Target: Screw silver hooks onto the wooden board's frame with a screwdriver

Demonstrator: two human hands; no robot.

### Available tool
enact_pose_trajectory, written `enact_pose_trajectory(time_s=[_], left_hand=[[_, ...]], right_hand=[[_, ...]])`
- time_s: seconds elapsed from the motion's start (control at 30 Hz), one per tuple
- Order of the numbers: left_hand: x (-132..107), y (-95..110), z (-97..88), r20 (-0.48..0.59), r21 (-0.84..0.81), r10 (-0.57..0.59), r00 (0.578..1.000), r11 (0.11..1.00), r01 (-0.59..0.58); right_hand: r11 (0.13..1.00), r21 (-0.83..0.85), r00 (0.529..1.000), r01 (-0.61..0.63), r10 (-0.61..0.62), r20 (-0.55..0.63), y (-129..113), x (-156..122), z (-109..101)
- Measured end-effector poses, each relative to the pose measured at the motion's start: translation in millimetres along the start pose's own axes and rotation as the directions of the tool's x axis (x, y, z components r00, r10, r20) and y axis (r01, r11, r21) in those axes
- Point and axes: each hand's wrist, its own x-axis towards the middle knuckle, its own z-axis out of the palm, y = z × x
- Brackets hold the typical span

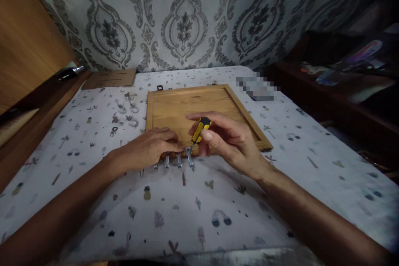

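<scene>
A: Yellow handle with black bands on the screwdriver (200, 129), bright against the honey-tan wooden board (187, 104).

B: And silver hooks (178, 160) glinting along the board's near edge.

A: Under it all, a white cloth (174, 220) dotted with tiny prints: pineapples, rainbows, leaves, in muted colours.

B: Far left corner, a plain brown cardboard sheet (109, 78). Behind, pale grey wallpaper (183, 25) in big darker damask medallions; orange-brown wood panel (28, 37) on the left.

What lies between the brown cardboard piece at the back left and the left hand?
In the head view, several loose metal hooks lie on the printed sheet between the cardboard piece and the left hand, beside the wooden board.
</scene>
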Motion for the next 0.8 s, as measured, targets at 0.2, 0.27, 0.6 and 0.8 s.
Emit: enact_pose_trajectory(time_s=[0.2, 0.27, 0.6, 0.8], left_hand=[[-1.1, -1.3, 3.2, 0.002, 0.004, -0.017, 1.000, 1.000, 0.017], [-0.4, -0.1, 2.4, 0.007, 0.012, -0.016, 1.000, 1.000, 0.016], [2.5, -0.5, 2.1, 0.018, 0.068, 0.017, 1.000, 0.998, -0.018], [1.4, -1.0, 3.1, 0.050, 0.033, -0.017, 0.999, 0.999, 0.015]], right_hand=[[1.000, -0.003, 0.998, 0.023, -0.023, -0.064, -5.4, 2.4, -0.3], [1.000, 0.023, 0.996, 0.012, -0.010, -0.086, -6.8, 3.5, 2.0], [0.999, -0.020, 0.995, -0.029, 0.027, -0.099, -8.1, 2.4, -3.1], [0.986, -0.159, 0.973, 0.055, -0.088, -0.211, -4.1, 0.2, -0.6]])
